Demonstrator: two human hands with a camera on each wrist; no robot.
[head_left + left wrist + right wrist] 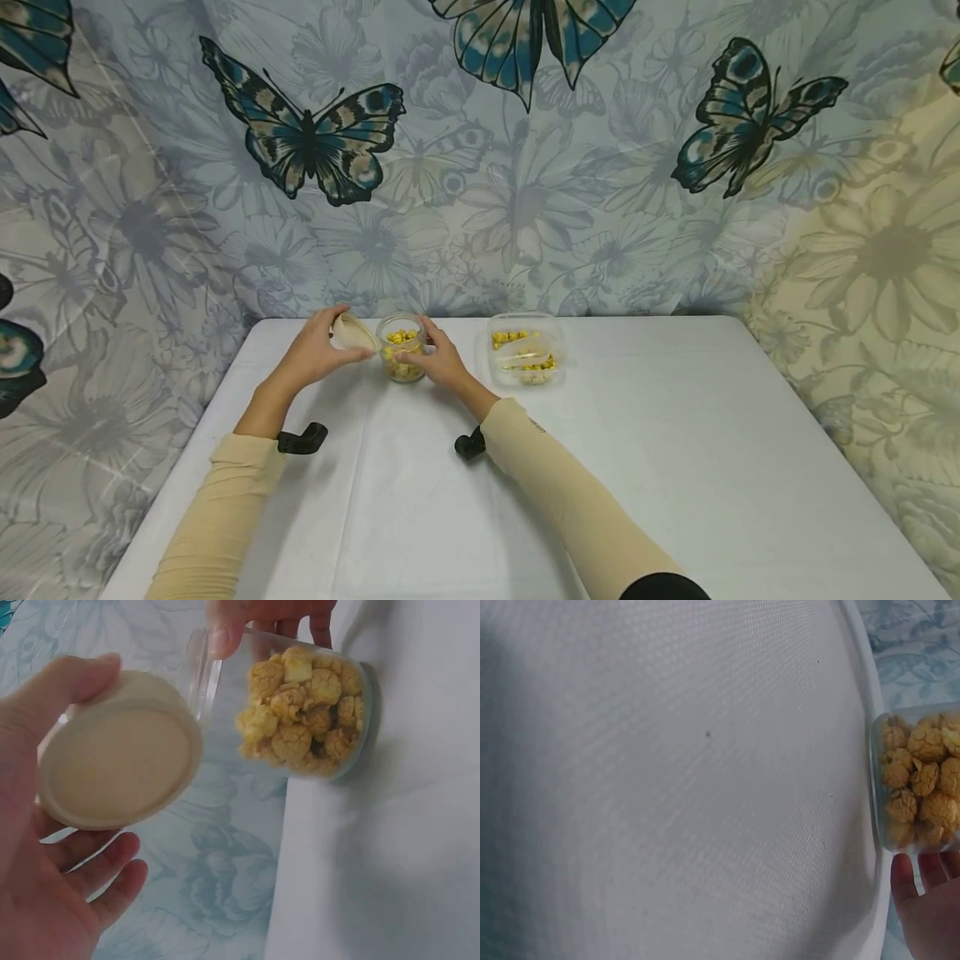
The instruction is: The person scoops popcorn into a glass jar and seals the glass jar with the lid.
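Note:
At the far side of the table, my left hand [317, 348] pinches a round cream-coloured lid [118, 761] between thumb and fingers. It is tilted just left of the jar's open mouth. The clear jar [402, 367] stands upright, partly filled with yellow caramel popcorn [304, 705]. My right hand [444, 361] grips the jar from its right side, thumb across the front and fingers behind. The left wrist view shows the right thumb near the jar's rim. In the right wrist view the right fingertips [902, 874] are beside the popcorn-filled jar wall.
Right of the jar stands a clear plastic container [558, 367] with more popcorn in it. A white cloth covers the table [675, 450]. Behind its back edge rises a wall hanging with butterflies [309, 142] and flowers.

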